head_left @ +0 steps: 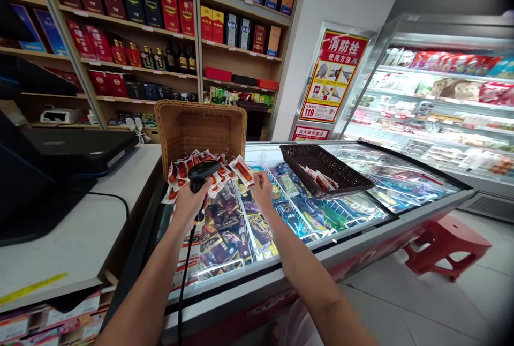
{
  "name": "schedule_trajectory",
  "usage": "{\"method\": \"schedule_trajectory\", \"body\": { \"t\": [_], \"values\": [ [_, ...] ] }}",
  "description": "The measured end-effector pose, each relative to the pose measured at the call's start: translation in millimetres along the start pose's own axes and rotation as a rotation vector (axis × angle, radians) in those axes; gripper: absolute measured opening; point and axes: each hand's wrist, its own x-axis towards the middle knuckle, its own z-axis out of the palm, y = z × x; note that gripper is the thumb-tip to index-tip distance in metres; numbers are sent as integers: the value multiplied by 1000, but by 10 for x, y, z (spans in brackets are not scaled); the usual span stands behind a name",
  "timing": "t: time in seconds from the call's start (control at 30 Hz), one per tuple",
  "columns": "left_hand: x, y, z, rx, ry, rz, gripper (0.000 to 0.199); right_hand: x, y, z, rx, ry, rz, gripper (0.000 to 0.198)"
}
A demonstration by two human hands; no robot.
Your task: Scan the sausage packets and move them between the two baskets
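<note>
My left hand (191, 198) is wrapped round the handle of a black barcode scanner (204, 169), whose cord runs down over the freezer's front edge. Pinched in my right hand (263, 190) is a clear packet of reddish-brown sausage (242, 170), held just to the right of the scanner head. Behind the scanner, a tan wicker basket (201, 113) lies tipped with its opening toward me. Many similar sausage packets (180, 172) spill from it onto the freezer's glass lid. To the right, a dark brown woven tray (337, 172) holds a few sausage packets (319, 179).
Under the glass of the chest freezer (225, 233) lie colourful frozen packs in wire dividers. A counter (80, 228) with black equipment stands at left. Shelves of boxed bottles (132, 0) line the back wall. A red stool (450, 244) and a lit display fridge (437, 89) are at right.
</note>
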Motion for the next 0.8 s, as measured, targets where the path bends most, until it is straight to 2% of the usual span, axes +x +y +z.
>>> {"method": "schedule_trajectory", "body": {
  "t": [0.07,0.13,0.47,0.8],
  "values": [
    [-49,-21,51,83,-111,-1,46,11,7,-33,13,28,8,35],
    [-79,-39,77,172,-155,10,46,9,-16,-64,6,64,23,36],
    [-89,-97,104,294,-158,85,43,27,-151,-186,-85,204,100,52],
    [-131,-72,135,408,-200,104,48,-21,-167,-150,-70,207,15,45]
  ]
}}
